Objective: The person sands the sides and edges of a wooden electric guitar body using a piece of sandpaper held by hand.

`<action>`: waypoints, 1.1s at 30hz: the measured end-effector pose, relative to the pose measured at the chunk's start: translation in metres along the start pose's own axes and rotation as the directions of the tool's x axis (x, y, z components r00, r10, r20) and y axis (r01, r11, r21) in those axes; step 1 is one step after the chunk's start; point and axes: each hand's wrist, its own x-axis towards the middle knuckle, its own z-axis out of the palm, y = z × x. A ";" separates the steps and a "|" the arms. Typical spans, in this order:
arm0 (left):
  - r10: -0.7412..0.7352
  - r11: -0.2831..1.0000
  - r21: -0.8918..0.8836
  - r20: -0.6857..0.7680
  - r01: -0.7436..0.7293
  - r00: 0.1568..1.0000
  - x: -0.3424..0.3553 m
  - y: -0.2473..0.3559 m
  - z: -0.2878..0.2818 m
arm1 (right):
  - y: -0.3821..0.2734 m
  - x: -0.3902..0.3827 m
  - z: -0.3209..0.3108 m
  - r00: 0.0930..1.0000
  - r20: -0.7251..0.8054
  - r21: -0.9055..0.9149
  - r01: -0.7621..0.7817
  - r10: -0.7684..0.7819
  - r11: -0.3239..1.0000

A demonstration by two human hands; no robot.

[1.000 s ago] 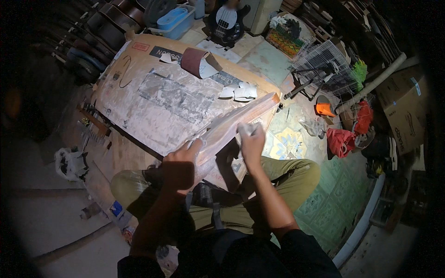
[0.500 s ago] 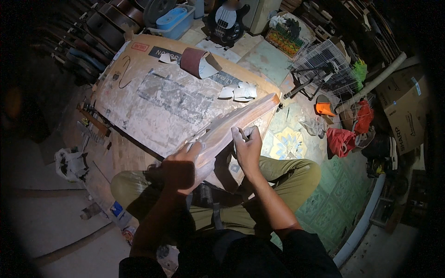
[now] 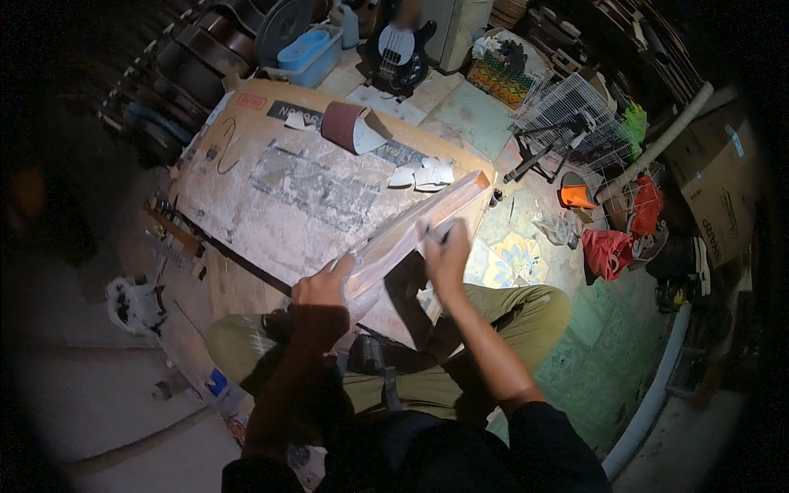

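Observation:
A long, pale reddish wooden slab (image 3: 394, 236) with a curved side is tilted up on its edge in front of me, its far end pointing to the upper right. My left hand (image 3: 324, 287) grips its near end, fingers over the top. Against the slab's right side presses my right hand (image 3: 446, 253), closed and slightly smeared by motion. Its fingertips look dusty, and whatever they pinch is too blurred to name. Beneath the slab lies a dusty cardboard sheet (image 3: 238, 209). A curled piece of brown sandpaper (image 3: 342, 127) rests on it beyond the slab, near torn white paper pieces (image 3: 422, 174).
My folded legs (image 3: 526, 329) frame the work. At the right are a wire cage (image 3: 559, 111), an orange object (image 3: 578, 195), a red bag (image 3: 608, 253) and a cardboard box (image 3: 711, 197). A dark bass guitar (image 3: 398, 53) and blue tub (image 3: 316, 62) stand at the back.
My right hand has shifted slightly up along the slab's side and its fingers are now blurred. The slab is tipped a little differently, with my left hand still on its near end.

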 end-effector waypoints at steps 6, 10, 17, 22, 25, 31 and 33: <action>0.035 0.999 0.010 -0.060 -0.035 0.998 0.012 0.006 -0.005 | 0.019 0.046 -0.002 0.968 -0.242 0.016 -0.059 0.061 0.998; -0.027 0.997 0.075 -0.011 0.028 1.000 0.019 -0.008 -0.014 | -0.034 -0.032 0.039 0.941 0.105 0.392 -0.336 0.321 0.857; -0.024 1.000 0.013 -0.028 0.024 0.999 0.040 -0.015 -0.027 | -0.053 -0.013 0.058 0.861 -0.023 0.696 -0.352 0.509 0.627; -0.029 0.998 0.050 -0.023 0.030 0.999 0.038 -0.016 -0.027 | -0.069 -0.043 0.062 0.997 0.033 0.496 -0.081 0.075 0.864; -0.009 0.999 0.044 -0.081 0.012 0.997 0.043 -0.016 -0.025 | -0.028 -0.017 0.075 0.902 -0.097 0.543 -0.306 0.420 0.782; -0.052 0.994 0.090 -0.038 0.055 0.998 0.042 -0.020 -0.025 | -0.033 -0.023 0.071 0.987 -0.080 0.471 -0.088 0.142 0.878; -0.049 0.997 0.050 -0.041 0.051 0.998 0.041 -0.018 -0.029 | -0.009 0.012 0.062 0.970 -0.137 0.368 -0.141 0.203 0.919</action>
